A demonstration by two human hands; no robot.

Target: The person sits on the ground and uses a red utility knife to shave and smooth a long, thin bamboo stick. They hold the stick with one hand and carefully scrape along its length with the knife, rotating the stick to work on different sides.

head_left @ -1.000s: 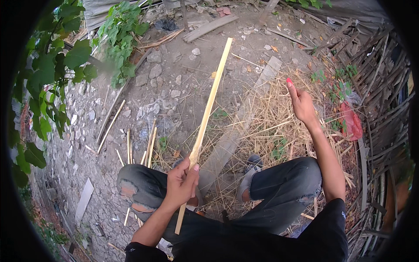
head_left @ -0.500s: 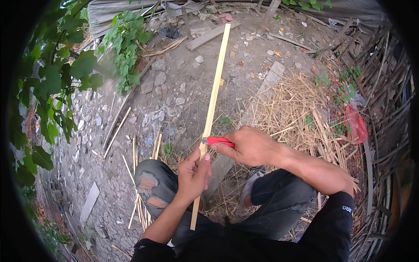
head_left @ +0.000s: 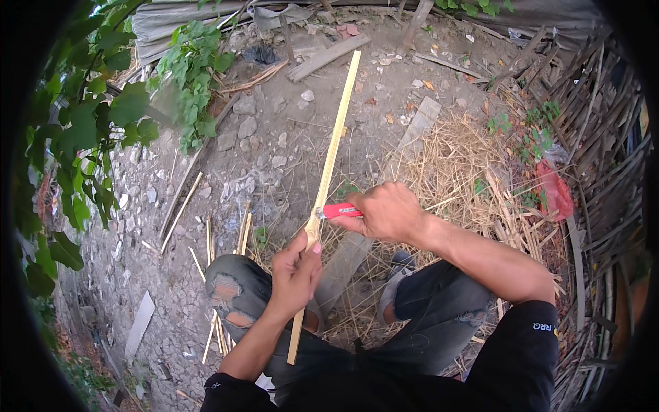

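A long, pale bamboo strip [head_left: 335,141] slants up and away from my lap. My left hand [head_left: 296,271] is closed around its lower part, just below a knobbly joint. My right hand [head_left: 390,213] grips a red-handled utility knife [head_left: 341,210]. The knife's metal tip touches the strip at the joint, right above my left fingers. The strip's lower end [head_left: 295,340] sticks out beneath my left hand, in front of my jeans.
Dry shavings [head_left: 460,161] are heaped at the right, with a red plastic bag [head_left: 553,191] beyond. More thin strips [head_left: 218,333] lie beside my left knee. A grey board [head_left: 343,268] lies between my feet. Leafy vines [head_left: 189,82] hang at the left; stacked sticks [head_left: 604,137] line the right.
Both hands have shifted slightly left with the strip, whose far end sits a little lower. The right hand has turned, showing more of the knife's red handle.
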